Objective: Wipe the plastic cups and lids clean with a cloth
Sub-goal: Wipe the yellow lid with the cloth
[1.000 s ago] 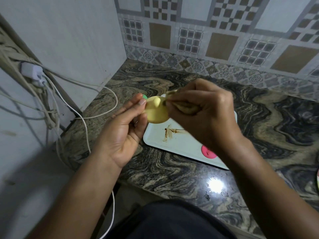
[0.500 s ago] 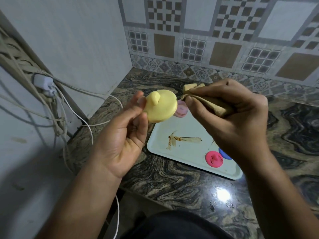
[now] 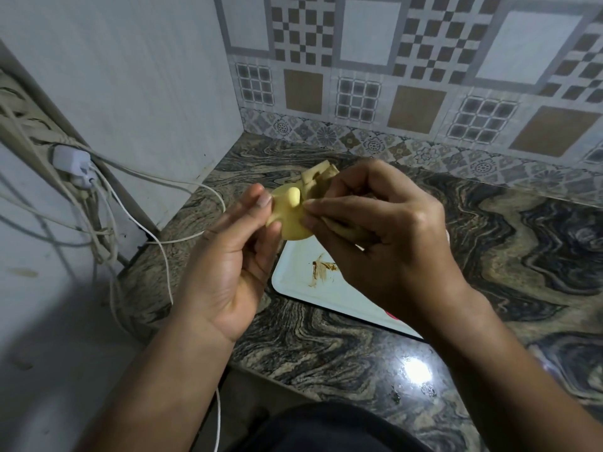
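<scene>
A small yellow plastic lid (image 3: 288,212) with a round knob is held up above the counter. My left hand (image 3: 233,256) pinches its left edge between thumb and fingers. My right hand (image 3: 380,236) grips a bunched tan cloth (image 3: 321,176) and presses it against the lid's right side. Below them lies a white tray (image 3: 305,285) with a brown smear on it. A sliver of a pink lid (image 3: 391,315) shows at the tray's near edge under my right wrist. Other lids and cups are hidden behind my hands.
The tray sits on a swirled dark stone counter (image 3: 522,272) in a corner. A white wall panel (image 3: 146,93) stands on the left, patterned tiles behind. A white charger (image 3: 73,164) and several cables hang at the left; one cable trails onto the counter.
My right hand with the cloth has come back onto the yellow lid after being held apart from it. The lid has turned so its knob faces me. The view has shifted slightly.
</scene>
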The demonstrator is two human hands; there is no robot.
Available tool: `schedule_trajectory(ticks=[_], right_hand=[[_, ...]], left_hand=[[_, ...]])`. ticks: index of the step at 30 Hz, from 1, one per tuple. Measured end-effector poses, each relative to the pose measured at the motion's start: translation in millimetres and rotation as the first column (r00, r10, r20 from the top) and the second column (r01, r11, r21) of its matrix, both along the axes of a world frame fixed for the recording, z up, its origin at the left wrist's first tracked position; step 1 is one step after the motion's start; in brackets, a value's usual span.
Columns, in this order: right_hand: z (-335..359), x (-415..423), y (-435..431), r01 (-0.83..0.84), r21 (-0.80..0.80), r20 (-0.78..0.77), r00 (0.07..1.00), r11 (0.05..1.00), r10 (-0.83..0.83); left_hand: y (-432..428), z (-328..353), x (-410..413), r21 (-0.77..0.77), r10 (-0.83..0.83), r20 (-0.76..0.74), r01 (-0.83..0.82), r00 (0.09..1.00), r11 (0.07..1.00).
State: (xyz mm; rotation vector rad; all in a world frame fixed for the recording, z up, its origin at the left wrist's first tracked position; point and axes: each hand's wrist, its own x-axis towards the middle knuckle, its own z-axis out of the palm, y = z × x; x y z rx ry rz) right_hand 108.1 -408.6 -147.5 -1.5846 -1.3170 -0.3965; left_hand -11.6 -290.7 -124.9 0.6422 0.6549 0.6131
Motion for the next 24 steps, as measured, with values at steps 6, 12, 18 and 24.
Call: schedule_trajectory(ticks=[6, 12, 18, 24], right_hand=[[-3, 0, 3, -0.005, 0.017, -0.088, 0.996, 1.000, 0.006], [-8, -6, 2, -0.014, 0.010, -0.159, 0.987, 1.000, 0.015], [-13, -12, 1, 0.011, 0.001, -0.151, 0.988, 1.000, -0.011], [-17, -5, 6, 0.034, 0.017, -0.182, 0.983, 0.999, -0.031]], left_hand=[[-2, -1, -2, 0.047, 0.029, 0.004, -0.029, 1.000, 0.998], [-4, -5, -2, 0.039, 0.063, 0.003, -0.063, 0.998, 0.997], [-5, -9, -1, 0.014, 0.106, -0.014, -0.106, 0.994, 0.994], [-9, -9, 2, 0.015, 0.118, -0.027, -0.118, 0.993, 0.993]])
